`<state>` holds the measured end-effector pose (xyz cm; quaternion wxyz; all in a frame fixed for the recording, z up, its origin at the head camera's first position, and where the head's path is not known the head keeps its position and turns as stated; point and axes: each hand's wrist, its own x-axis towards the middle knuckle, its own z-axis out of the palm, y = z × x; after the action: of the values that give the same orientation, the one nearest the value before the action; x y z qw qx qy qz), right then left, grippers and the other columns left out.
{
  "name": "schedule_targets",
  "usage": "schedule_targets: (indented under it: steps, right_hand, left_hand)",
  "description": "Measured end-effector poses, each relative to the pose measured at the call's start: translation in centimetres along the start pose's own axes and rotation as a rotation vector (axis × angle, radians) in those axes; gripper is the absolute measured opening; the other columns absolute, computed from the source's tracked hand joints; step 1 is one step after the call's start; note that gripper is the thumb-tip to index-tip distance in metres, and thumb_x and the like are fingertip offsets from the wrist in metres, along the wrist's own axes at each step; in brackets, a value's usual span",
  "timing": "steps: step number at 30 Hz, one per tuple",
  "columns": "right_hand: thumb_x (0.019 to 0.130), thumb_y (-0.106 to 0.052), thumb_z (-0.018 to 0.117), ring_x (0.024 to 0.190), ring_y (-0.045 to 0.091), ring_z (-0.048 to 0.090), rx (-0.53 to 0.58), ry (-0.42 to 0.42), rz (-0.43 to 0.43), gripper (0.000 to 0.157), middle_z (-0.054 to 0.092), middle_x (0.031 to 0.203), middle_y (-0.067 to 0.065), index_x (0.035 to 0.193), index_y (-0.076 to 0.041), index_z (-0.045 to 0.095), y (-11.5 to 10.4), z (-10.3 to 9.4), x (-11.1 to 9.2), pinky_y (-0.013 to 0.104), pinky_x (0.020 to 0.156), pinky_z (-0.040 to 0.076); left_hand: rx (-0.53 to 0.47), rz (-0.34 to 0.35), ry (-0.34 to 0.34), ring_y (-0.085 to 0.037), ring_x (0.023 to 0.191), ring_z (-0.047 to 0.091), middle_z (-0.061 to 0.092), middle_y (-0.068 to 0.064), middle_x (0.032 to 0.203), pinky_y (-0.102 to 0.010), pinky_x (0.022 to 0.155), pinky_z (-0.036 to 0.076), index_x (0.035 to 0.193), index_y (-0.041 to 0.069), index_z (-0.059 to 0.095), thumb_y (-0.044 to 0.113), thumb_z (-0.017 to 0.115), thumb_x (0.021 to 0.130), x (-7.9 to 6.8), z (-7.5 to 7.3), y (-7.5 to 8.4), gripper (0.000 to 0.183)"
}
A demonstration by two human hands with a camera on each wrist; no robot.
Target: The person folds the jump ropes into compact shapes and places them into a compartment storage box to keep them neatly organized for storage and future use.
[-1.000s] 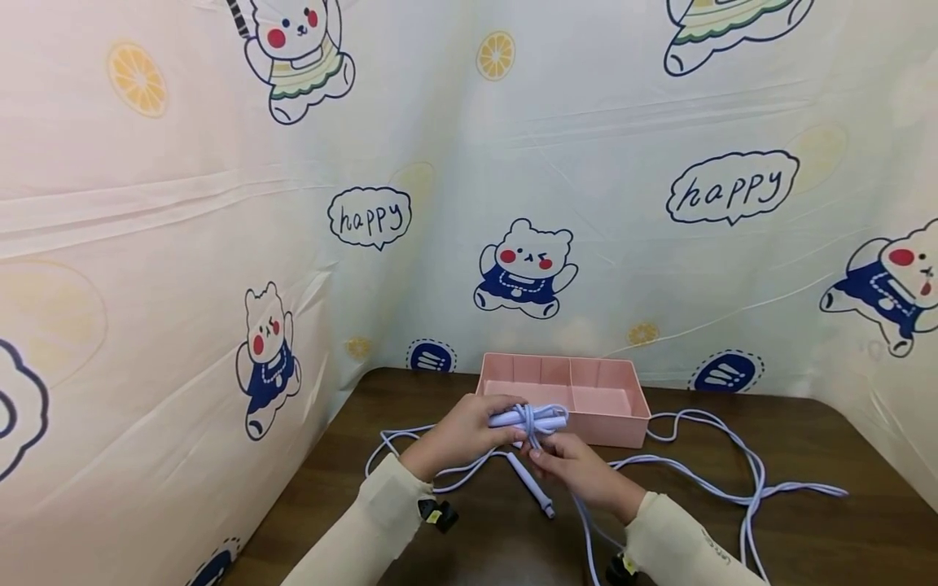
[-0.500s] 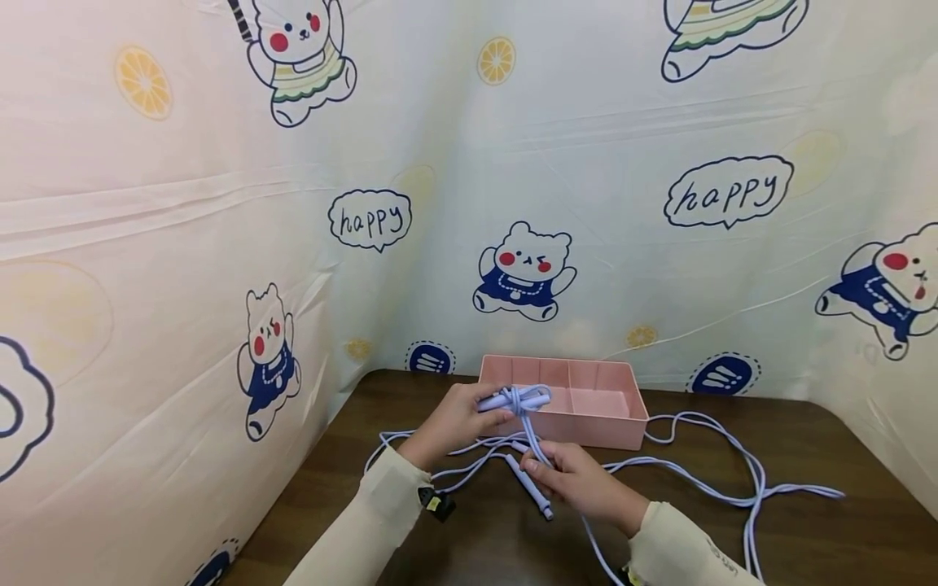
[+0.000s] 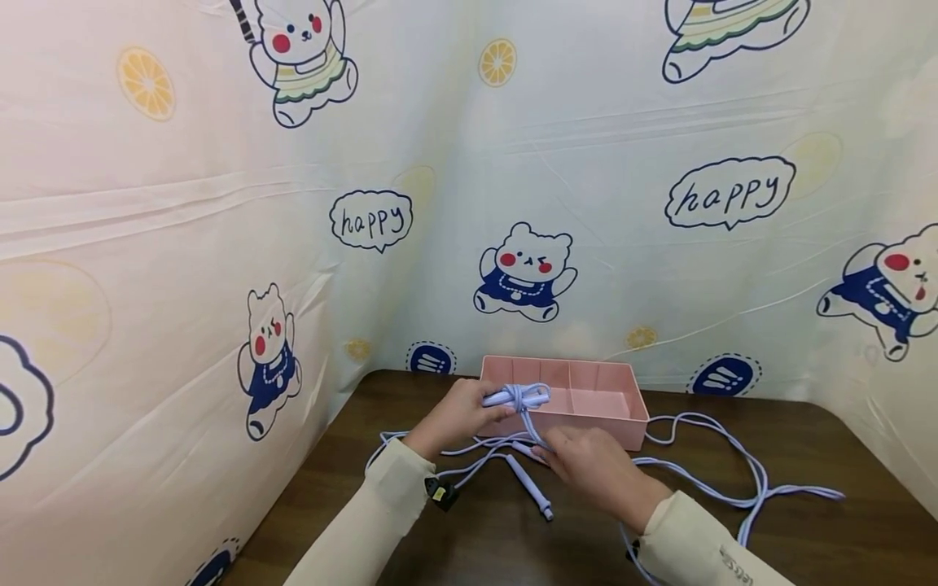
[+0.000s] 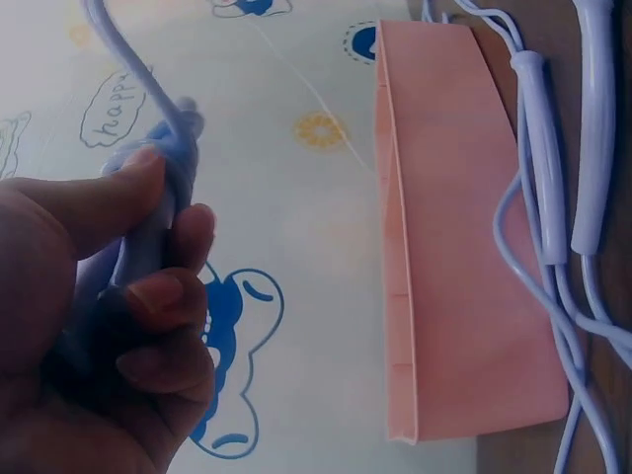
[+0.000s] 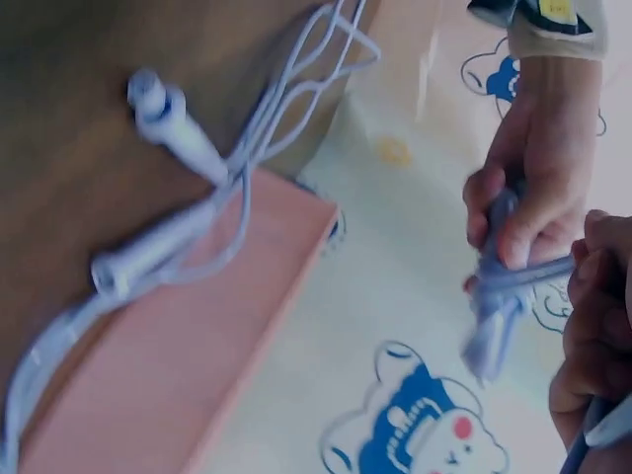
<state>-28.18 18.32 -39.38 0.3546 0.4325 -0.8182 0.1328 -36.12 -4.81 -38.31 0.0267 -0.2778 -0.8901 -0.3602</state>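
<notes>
My left hand point(image 3: 463, 415) grips the paired lavender handles of a jump rope point(image 3: 529, 397), with cord wound around their middle. From that wrap the cord runs down to my right hand point(image 3: 597, 468), which pinches it just in front of the pink box. In the left wrist view my thumb and fingers point(image 4: 193, 237) close around the bundle. The right wrist view shows the cord stretched taut between both hands. On the table lies a second pair of handles, one loose handle point(image 3: 529, 487) in front and another handle point(image 4: 538, 148) behind it, partly hidden by my right hand in the head view.
A pink divided box point(image 3: 567, 423) stands at the back of the dark wooden table point(image 3: 454, 541). Lavender cord point(image 3: 721, 492) trails in loops across the right side, and more cord point(image 3: 388, 439) loops at the left. A printed curtain point(image 3: 410, 285) encloses the table.
My left hand has lifted the bundle slightly up and left. My right hand has moved off the wrap, drawing the cord down and right, and has turned its back upward.
</notes>
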Motion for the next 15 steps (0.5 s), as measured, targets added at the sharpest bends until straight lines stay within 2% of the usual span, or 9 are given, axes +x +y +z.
schedule_targets:
  steps: [3,6,9,12,15]
  right_hand:
    - [0.106,-0.041,0.031,0.052,0.007,0.050,-0.093,0.027,-0.068,0.046,0.060,0.071,-0.004,0.095,-0.008,0.061,0.5,-0.7,0.6,0.021,0.046,0.043]
    - [0.107,-0.039,0.030,0.054,0.008,0.049,-0.115,0.033,-0.106,0.046,0.062,0.075,-0.002,0.099,-0.007,0.062,1.0,-1.3,1.1,0.023,0.047,0.044]
    - [0.106,-0.040,0.031,0.052,0.008,0.043,-0.131,0.027,-0.132,0.045,0.054,0.070,-0.003,0.091,-0.008,0.059,1.5,-1.8,1.5,0.021,0.045,0.040]
    - [0.105,-0.040,0.038,0.055,0.007,0.045,-0.149,0.002,-0.152,0.040,0.055,0.072,-0.003,0.092,-0.009,0.060,1.9,-2.1,1.8,0.020,0.049,0.044]
    - [0.099,-0.032,0.059,0.056,0.007,0.048,-0.154,-0.028,-0.150,0.023,0.057,0.075,-0.003,0.096,-0.009,0.061,2.1,-2.3,2.2,0.019,0.053,0.048]
  left_hand:
    - [0.010,-0.014,-0.026,-0.013,0.067,0.055,0.063,0.006,0.075,-0.026,0.055,0.049,0.108,0.013,0.074,0.027,0.074,0.088,-0.1,0.0,0.0,0.025]
    - [-0.010,-0.026,-0.055,-0.014,0.072,0.056,0.063,0.007,0.078,-0.026,0.060,0.050,0.107,0.016,0.075,0.028,0.075,0.087,-0.2,0.0,0.0,0.024]
    - [-0.041,-0.026,-0.091,-0.014,0.075,0.056,0.064,0.006,0.078,-0.027,0.063,0.050,0.101,0.019,0.076,0.028,0.075,0.087,-0.4,0.1,0.1,0.017]
    - [-0.051,-0.006,-0.129,-0.014,0.076,0.057,0.065,0.008,0.079,-0.027,0.065,0.051,0.098,0.020,0.076,0.030,0.075,0.087,-0.6,0.4,0.2,0.015]
    - [-0.052,0.021,-0.165,-0.012,0.077,0.057,0.066,0.009,0.080,-0.026,0.067,0.051,0.096,0.020,0.076,0.031,0.074,0.087,-0.8,0.6,0.3,0.014]
